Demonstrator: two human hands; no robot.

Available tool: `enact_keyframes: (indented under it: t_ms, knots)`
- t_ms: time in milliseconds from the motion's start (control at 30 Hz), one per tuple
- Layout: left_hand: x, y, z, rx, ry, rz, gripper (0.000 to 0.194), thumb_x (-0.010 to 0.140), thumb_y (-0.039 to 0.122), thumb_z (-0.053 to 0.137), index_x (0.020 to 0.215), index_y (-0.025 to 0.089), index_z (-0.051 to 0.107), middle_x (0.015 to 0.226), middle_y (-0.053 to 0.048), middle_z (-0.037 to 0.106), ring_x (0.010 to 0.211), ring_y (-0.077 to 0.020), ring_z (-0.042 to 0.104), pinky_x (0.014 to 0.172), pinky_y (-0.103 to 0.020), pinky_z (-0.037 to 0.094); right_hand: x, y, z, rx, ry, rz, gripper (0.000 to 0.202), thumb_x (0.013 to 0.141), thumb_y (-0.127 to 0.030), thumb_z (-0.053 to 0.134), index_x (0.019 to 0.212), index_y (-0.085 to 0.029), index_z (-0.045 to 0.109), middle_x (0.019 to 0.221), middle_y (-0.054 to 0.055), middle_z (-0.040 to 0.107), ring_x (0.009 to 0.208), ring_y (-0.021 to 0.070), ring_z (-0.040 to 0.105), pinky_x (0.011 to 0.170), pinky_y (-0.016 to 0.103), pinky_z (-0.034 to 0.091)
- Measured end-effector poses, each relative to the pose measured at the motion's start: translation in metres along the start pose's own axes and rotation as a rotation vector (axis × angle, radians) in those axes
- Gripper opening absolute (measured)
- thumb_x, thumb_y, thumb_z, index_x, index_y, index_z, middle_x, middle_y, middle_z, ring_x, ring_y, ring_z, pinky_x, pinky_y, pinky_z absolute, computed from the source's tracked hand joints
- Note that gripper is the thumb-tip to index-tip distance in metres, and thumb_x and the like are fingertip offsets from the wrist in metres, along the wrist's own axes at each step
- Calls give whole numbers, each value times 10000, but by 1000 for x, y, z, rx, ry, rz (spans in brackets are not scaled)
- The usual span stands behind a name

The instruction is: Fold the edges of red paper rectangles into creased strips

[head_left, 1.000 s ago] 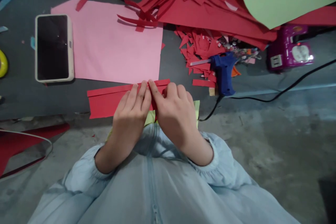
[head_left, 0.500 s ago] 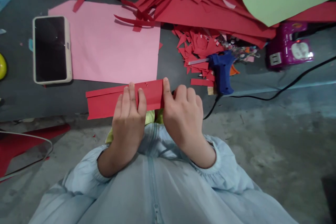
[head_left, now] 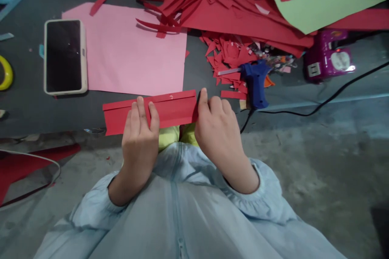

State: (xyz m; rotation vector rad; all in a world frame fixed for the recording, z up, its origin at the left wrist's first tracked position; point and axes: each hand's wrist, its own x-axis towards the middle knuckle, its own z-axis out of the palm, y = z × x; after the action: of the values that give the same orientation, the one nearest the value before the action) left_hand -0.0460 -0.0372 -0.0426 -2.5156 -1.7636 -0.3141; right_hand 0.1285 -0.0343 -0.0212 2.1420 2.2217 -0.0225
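Observation:
A red paper strip [head_left: 174, 109] lies at the table's front edge, its upper long side folded over in a narrow band. A small shiny spot shows on that fold. Flat on the strip's left half rests my left hand [head_left: 139, 137], fingers stretched out. My right hand [head_left: 217, 129] is at the strip's right end, index finger pointing forward and the other fingers curled under. Whatever those curled fingers hold, if anything, is hidden. To the right of this hand a blue glue gun [head_left: 257, 83] lies on red scraps [head_left: 227, 54].
A phone [head_left: 65, 56] lies at the left, beside a pink sheet [head_left: 136, 56]. Red strips [head_left: 227, 12] are heaped at the back, with green paper [head_left: 322, 4] on the right. A purple device [head_left: 328, 56] and a black cable [head_left: 328, 107] occupy the right side.
My right hand has moved right, its index finger now off the strip's fold and beyond the end. My left hand has slid slightly left along the strip.

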Motion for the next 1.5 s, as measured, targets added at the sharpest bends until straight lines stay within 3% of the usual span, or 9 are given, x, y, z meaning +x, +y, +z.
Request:
enact_keyframes:
  t_ms: [100,233,433,633,900,1000,1100,1267,1500]
  knots:
    - [0,0,1,-6,11,11,549,915,43,426,1462,94,438,1515,-240,372,1434,-338,348,1117,-504,457,-1,-2,-4,16,41,19,589,872,-73,350,1442,70,392,932,162,533,865,246,437,733,382,401]
    - [-1,0,1,-7,28,10,524,929,63,423,1450,103,454,1512,-232,384,1426,-335,359,1116,-497,461,2,-18,-7,35,103,-55,590,899,-64,309,1476,-99,428,898,109,506,810,220,383,715,365,380]
    - [0,1,-4,25,-11,24,479,931,84,423,1404,42,488,1489,-281,404,1405,-368,402,1096,-520,470,13,-37,-5,49,-38,-127,586,948,-102,335,1507,-257,417,919,95,514,835,218,392,718,345,353]
    - [8,3,-8,-82,-44,106,536,928,135,407,1453,31,435,1506,-211,436,1424,-310,413,1201,-507,342,14,-36,-8,50,-77,-144,574,970,-117,328,1521,-267,391,950,104,529,870,223,412,741,347,355]
    - [12,11,-8,-13,-91,107,505,940,107,374,1420,-29,457,1502,-259,410,1381,-367,461,1116,-497,451,5,-29,-1,-29,13,-32,535,961,-121,349,1479,-187,464,885,93,516,809,213,379,697,334,342]
    - [14,15,-7,-13,-97,127,528,950,151,401,1464,33,430,1528,-197,406,1394,-378,444,1102,-536,454,3,-27,3,-27,48,-28,532,959,-136,356,1472,-212,471,882,86,503,803,209,360,699,334,344]
    - [16,17,-3,-53,-90,164,556,964,150,364,1513,63,352,1555,-153,380,1447,-302,379,1185,-504,364,3,-27,4,-24,62,-11,537,959,-147,364,1477,-252,463,876,79,496,794,204,354,687,329,326]
    - [16,20,1,16,-63,185,540,957,117,325,1475,-30,371,1527,-227,401,1420,-312,414,1185,-460,371,4,-29,-1,-12,12,24,501,988,-172,337,1457,-256,492,857,86,516,774,205,372,671,337,293]
    - [12,21,-3,32,-72,76,505,946,78,324,1419,-60,433,1484,-275,434,1395,-339,432,1159,-472,407,2,-28,1,-56,31,10,519,970,-159,383,1472,-254,473,854,82,528,781,205,394,673,333,277]
